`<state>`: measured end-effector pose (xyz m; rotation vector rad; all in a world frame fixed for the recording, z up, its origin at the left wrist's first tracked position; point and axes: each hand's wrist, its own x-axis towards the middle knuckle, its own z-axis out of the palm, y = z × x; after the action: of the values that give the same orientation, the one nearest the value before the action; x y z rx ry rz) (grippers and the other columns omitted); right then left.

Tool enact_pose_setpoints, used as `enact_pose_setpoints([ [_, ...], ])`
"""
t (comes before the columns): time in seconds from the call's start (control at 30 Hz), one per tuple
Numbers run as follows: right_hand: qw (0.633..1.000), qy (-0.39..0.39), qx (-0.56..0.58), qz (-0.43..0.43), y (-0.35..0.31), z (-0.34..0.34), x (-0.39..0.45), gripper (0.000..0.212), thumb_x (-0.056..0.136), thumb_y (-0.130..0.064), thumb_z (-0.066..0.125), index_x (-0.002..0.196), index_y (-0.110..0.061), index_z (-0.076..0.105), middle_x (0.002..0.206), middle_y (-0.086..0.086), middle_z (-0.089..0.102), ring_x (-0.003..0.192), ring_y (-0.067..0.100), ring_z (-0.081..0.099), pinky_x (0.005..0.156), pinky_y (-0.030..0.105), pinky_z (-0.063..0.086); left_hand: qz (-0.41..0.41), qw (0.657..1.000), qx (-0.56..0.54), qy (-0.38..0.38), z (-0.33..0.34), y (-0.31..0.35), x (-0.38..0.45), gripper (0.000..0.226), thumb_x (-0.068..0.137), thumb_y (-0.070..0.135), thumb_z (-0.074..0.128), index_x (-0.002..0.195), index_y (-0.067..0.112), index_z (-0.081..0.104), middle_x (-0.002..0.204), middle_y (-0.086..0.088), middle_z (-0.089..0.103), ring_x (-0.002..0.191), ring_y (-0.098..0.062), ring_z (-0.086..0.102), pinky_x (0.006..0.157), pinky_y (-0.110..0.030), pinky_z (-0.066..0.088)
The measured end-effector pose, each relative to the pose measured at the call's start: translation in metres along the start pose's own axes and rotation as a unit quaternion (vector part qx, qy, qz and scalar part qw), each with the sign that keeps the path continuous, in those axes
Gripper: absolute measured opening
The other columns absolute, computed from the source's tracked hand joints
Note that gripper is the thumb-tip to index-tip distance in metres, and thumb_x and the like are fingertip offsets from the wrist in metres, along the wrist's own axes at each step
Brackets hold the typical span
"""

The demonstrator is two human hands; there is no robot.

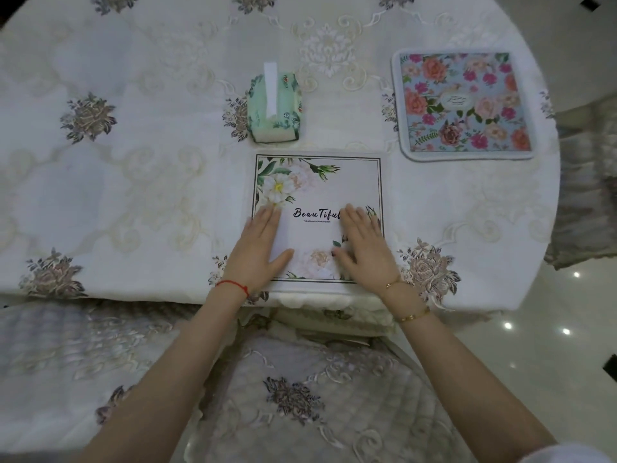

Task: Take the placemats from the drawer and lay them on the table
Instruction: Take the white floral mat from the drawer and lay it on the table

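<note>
A white square placemat with pale flowers, a black border line and the word "Beautiful" lies flat on the table near its front edge. My left hand rests flat on the mat's lower left part, fingers straight. My right hand lies flat on its lower right part, fingers straight too. A second placemat, blue with pink and orange roses and a pale rim, lies flat at the back right of the table.
The round table wears a cream embroidered cloth. A green pack of tissues stands just behind the white mat. A quilted chair seat sits below the table's edge, and glossy floor shows at the right.
</note>
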<state>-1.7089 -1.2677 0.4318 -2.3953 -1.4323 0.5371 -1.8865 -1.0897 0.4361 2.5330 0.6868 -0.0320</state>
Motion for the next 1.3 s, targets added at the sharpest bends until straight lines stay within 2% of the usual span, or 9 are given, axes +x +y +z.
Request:
enact_pose_setpoints([
  [0.13, 1.0, -0.015, -0.007, -0.015, -0.017, 0.021, -0.01, 0.072, 0.1, -0.05, 0.036, 0.155, -0.015, 0.005, 0.163, 0.001, 0.001, 0.15, 0.016, -0.005, 0.123, 0.036, -0.004, -0.016, 0.999, -0.01, -0.028, 0.017, 0.011, -0.017, 0.078, 0.096, 0.049, 0.043, 0.154, 0.017, 0.001, 0.161, 0.002, -0.007, 0.147, -0.008, -0.012, 0.12, -0.029, -0.006],
  [0.4, 1.0, -0.01, -0.004, 0.019, 0.025, 0.009, -0.052, 0.075, 0.098, -0.058, 0.033, 0.155, -0.022, 0.0, 0.163, -0.006, -0.003, 0.149, 0.007, -0.008, 0.122, 0.033, -0.002, -0.052, 0.998, -0.012, -0.013, 0.014, -0.009, -0.045, 0.082, 0.094, 0.052, 0.047, 0.154, 0.019, 0.003, 0.161, 0.005, -0.006, 0.148, -0.009, -0.007, 0.119, -0.03, -0.005],
  [0.5, 0.999, 0.006, 0.002, 0.048, 0.025, 0.006, -0.062, 0.076, 0.097, -0.057, 0.037, 0.155, -0.019, 0.006, 0.163, -0.004, 0.001, 0.15, 0.009, -0.006, 0.122, 0.032, -0.002, -0.065, 0.997, -0.035, 0.01, 0.013, -0.011, -0.06, 0.079, 0.093, 0.046, 0.053, 0.154, 0.016, 0.011, 0.161, 0.002, 0.005, 0.149, -0.012, 0.002, 0.12, -0.029, -0.002],
  [0.6, 1.0, 0.007, 0.014, 0.015, 0.003, 0.012, -0.059, 0.074, 0.097, -0.053, 0.044, 0.154, -0.019, 0.013, 0.162, -0.004, 0.006, 0.15, 0.011, -0.003, 0.121, 0.028, -0.007, -0.061, 0.994, -0.078, 0.05, 0.016, 0.0, -0.064, 0.072, 0.092, 0.036, 0.061, 0.151, 0.016, 0.026, 0.158, 0.001, 0.022, 0.147, -0.014, 0.016, 0.12, -0.029, 0.008],
  [0.73, 0.999, -0.006, 0.032, -0.014, -0.025, 0.028, -0.054, 0.067, 0.098, -0.045, 0.045, 0.153, -0.016, 0.019, 0.162, -0.001, 0.012, 0.15, 0.014, 0.0, 0.124, 0.037, 0.003, -0.066, 0.991, -0.107, 0.046, 0.027, 0.016, -0.059, 0.073, 0.09, 0.038, 0.063, 0.151, 0.019, 0.027, 0.158, 0.007, 0.022, 0.144, -0.003, 0.01, 0.117, -0.022, 0.011],
  [0.93, 0.998, 0.009, 0.031, 0.048, 0.01, 0.017, -0.084, 0.064, 0.101, -0.05, 0.035, 0.154, -0.027, 0.01, 0.162, -0.009, 0.007, 0.149, 0.006, -0.004, 0.123, 0.032, 0.0, -0.097, 0.983, -0.133, 0.082, 0.031, 0.005, -0.074, 0.076, 0.089, 0.04, 0.063, 0.151, 0.018, 0.026, 0.159, 0.005, 0.016, 0.147, -0.011, 0.009, 0.121, -0.034, 0.008],
  [1.07, 0.996, 0.045, 0.023, 0.067, 0.024, 0.001, -0.086, 0.063, 0.1, -0.043, 0.041, 0.153, -0.018, 0.018, 0.161, -0.001, 0.013, 0.15, 0.013, 0.003, 0.123, 0.034, 0.002, -0.112, 0.987, -0.092, 0.063, 0.028, 0.0, -0.067, 0.081, 0.089, 0.044, 0.061, 0.153, 0.016, 0.018, 0.161, 0.003, 0.009, 0.147, -0.009, 0.0, 0.122, -0.038, 0.002],
  [1.17, 0.997, 0.054, 0.029, 0.041, 0.021, -0.012, -0.056, 0.064, 0.1, -0.041, 0.043, 0.153, -0.013, 0.019, 0.161, 0.001, 0.012, 0.15, 0.016, 0.002, 0.123, 0.035, 0.001, -0.074, 0.995, -0.056, 0.046, 0.015, -0.002, -0.041, 0.077, 0.093, 0.044, 0.054, 0.153, 0.014, 0.015, 0.161, 0.002, 0.008, 0.148, -0.01, -0.001, 0.121, -0.031, -0.003],
  [1.3, 1.0, 0.015, 0.026, 0.005, -0.001, -0.01, 0.014, 0.068, 0.099, -0.039, 0.046, 0.153, -0.011, 0.017, 0.162, 0.006, 0.01, 0.15, 0.022, 0.002, 0.123, 0.038, 0.001, -0.01, 0.999, -0.024, 0.019, -0.003, 0.005, 0.02, 0.073, 0.096, 0.041, 0.048, 0.153, 0.013, 0.013, 0.162, -0.002, 0.007, 0.149, -0.015, -0.003, 0.12, -0.028, -0.004],
])
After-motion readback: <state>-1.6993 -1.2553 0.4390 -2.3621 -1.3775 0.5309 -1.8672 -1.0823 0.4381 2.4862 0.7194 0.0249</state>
